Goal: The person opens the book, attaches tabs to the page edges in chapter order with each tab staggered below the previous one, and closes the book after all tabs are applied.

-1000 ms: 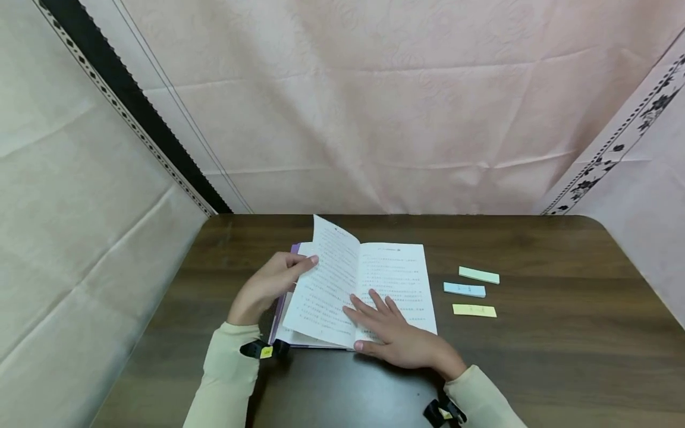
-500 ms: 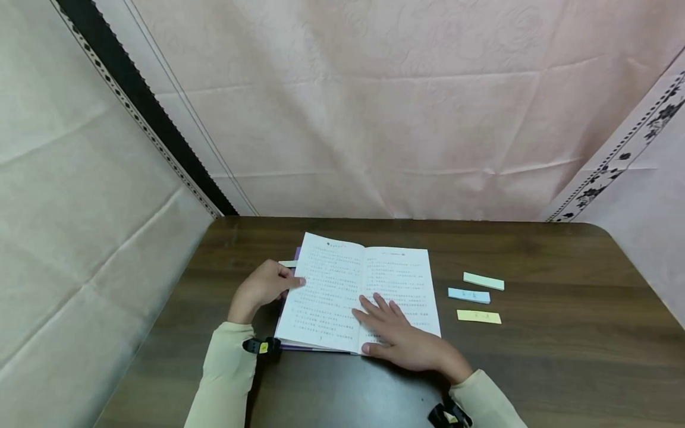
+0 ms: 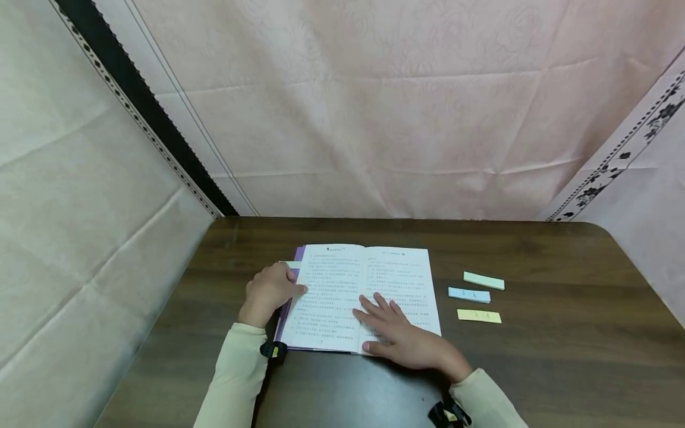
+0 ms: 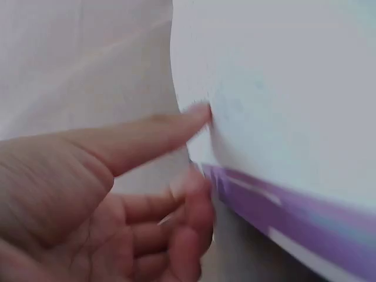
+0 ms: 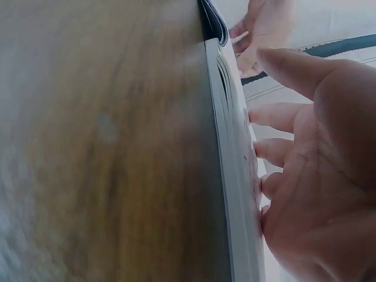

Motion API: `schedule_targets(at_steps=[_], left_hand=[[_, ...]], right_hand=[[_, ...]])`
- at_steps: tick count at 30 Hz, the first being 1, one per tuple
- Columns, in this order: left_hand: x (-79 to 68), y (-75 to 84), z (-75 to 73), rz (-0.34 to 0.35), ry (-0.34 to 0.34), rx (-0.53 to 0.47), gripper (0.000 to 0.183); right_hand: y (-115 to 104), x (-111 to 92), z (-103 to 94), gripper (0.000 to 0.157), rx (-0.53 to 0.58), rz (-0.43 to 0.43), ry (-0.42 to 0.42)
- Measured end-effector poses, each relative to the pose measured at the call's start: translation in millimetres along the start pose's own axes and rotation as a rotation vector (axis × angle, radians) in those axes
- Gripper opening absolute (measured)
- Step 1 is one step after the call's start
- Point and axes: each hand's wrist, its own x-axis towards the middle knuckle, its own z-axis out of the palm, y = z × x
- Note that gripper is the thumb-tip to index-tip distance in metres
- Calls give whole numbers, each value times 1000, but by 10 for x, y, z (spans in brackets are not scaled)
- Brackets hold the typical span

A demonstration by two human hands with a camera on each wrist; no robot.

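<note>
An open book (image 3: 334, 309) with printed white pages and a purple cover lies on the table. My left hand (image 3: 272, 291) holds its left edge. In the left wrist view the thumb rests on the left page (image 4: 282, 100), and the curled fingers meet the edge of the purple cover (image 4: 247, 197). A pale strip (image 3: 291, 264) sticks out past the cover beside this hand. My right hand (image 3: 398, 340) lies with spread fingers across the lower part of the right page (image 3: 401, 279). In the right wrist view its fingertips touch the page above the book's thick edge (image 5: 226, 158).
To the right of the book, three paper strips lie apart on the wooden table (image 3: 562, 333): a green strip (image 3: 484, 280), a blue strip (image 3: 468, 295) and a yellow strip (image 3: 478, 316). A pale cloth (image 3: 374, 119) hangs behind the table.
The lifted left page has come down flat to the left, showing the purple cover edge again. My left hand moved down along the book's left side with it. The right hand stayed on its page.
</note>
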Motion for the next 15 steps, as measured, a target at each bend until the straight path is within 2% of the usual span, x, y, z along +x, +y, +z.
schedule_targets(at_steps=[3,6,11,13,15], left_hand=[[-53,146,1,79,44,10,70],[-115,322,34,214,-8,-14,86],[-220,564,178,454,-176,15,85],[-254,612,251,514,-207,41,81],[-279,635,318,543,-216,59,77]], right_hand=[[11,0,-1,65,23,-13,17],[18,0,-3,63,44,-16,34],[26,5,-13,60,46,11,45],[31,12,-16,58,43,11,45],[38,19,-16,56,41,5,47]])
